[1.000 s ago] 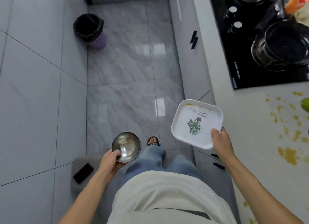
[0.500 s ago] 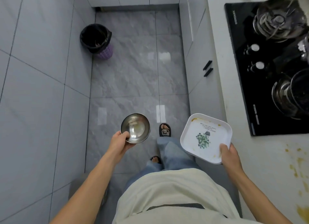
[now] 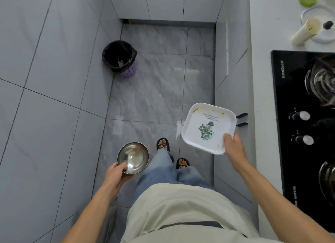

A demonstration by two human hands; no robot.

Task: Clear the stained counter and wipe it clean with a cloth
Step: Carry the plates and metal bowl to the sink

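Left hand [image 3: 117, 172] fingers grasp steel bowl [image 3: 133, 158]; right hand [image 3: 233, 146] grips square plate [image 3: 208, 127].

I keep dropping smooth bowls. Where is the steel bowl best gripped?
At its rim, from the near side, as the left hand does: thumb inside the steel bowl, fingers beneath. The round, polished wall offers no other purchase.
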